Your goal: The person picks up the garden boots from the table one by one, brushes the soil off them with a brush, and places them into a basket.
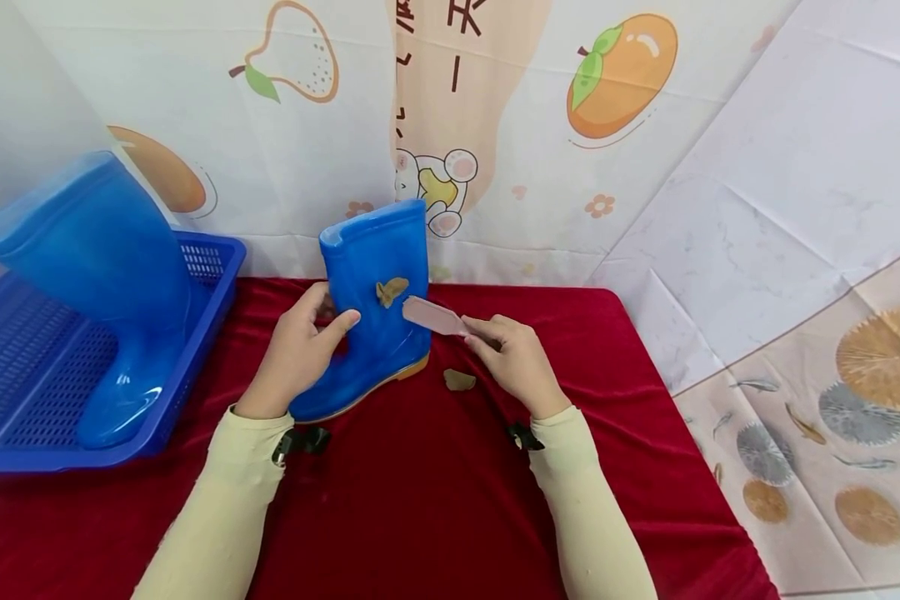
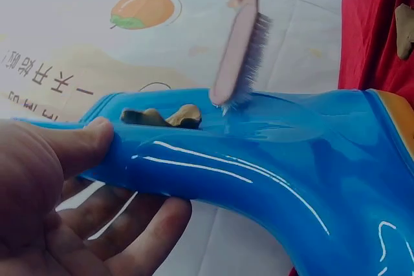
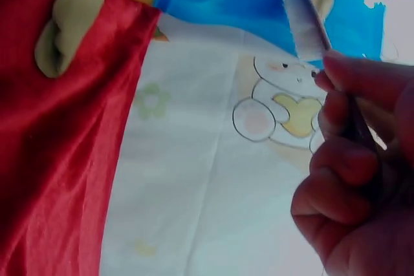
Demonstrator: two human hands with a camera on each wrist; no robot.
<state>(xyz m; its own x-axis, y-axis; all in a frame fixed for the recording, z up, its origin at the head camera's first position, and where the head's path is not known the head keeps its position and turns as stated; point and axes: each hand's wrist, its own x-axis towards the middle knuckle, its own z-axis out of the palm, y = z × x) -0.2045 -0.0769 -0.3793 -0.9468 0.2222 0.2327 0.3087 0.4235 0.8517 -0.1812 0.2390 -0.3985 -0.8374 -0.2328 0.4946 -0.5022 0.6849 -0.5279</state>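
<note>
A blue rain boot [image 1: 375,333] with a tan sole stands on the red cloth, toe to the left. My left hand [image 1: 300,350] grips its shaft, the thumb [image 2: 81,143] on one side and the fingers [image 2: 132,224] on the other. A brown clay-like lump [image 1: 392,292] sticks to the shaft. My right hand [image 1: 516,358] pinches the handle of a pinkish brush [image 1: 433,317]. In the left wrist view its pale bristles [image 2: 253,63] meet the boot beside the lump. The loose brown piece [image 1: 460,380] lies on the cloth near the heel.
At the left a blue plastic basket [image 1: 228,267] holds another blue rain boot [image 1: 112,250], tilted over its rim. A printed curtain [image 1: 285,167] hangs behind the table, whose red velvet cloth [image 1: 420,517] has its edge at the right.
</note>
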